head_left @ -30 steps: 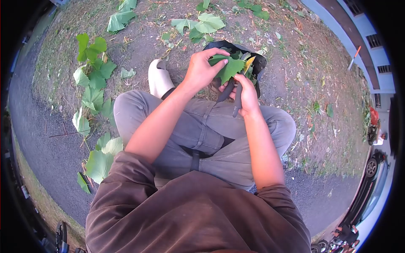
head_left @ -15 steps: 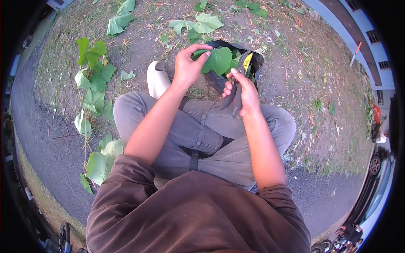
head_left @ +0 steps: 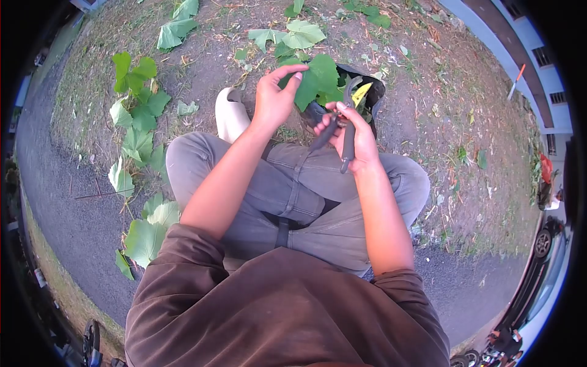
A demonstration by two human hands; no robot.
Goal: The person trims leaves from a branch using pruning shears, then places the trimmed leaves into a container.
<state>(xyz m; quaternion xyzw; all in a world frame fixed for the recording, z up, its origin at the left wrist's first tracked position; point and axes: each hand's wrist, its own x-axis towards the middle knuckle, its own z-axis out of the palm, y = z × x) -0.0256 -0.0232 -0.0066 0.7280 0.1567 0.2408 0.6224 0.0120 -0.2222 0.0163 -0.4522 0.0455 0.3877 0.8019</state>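
Observation:
My left hand (head_left: 276, 96) pinches a broad green leaf (head_left: 319, 78) between thumb and forefinger. The leaf hangs over the left part of a dark bag (head_left: 378, 92) with more green leaves inside. My right hand (head_left: 354, 136) is wrapped round pruning shears (head_left: 347, 144) with dark handles and a yellow blade. The handles are spread apart, and the blades point up over the bag's opening, just right of the leaf.
A vine with large leaves (head_left: 137, 145) lies on the ground at the left. Cut leaves (head_left: 302, 35) lie beyond the bag. A pale shoe (head_left: 231, 116) is beside my left knee. Parked vehicles (head_left: 543, 243) stand at the far right.
The shears' handles have spread wider apart, and the yellow blade has turned to the right. The held leaf has shifted slightly up and right.

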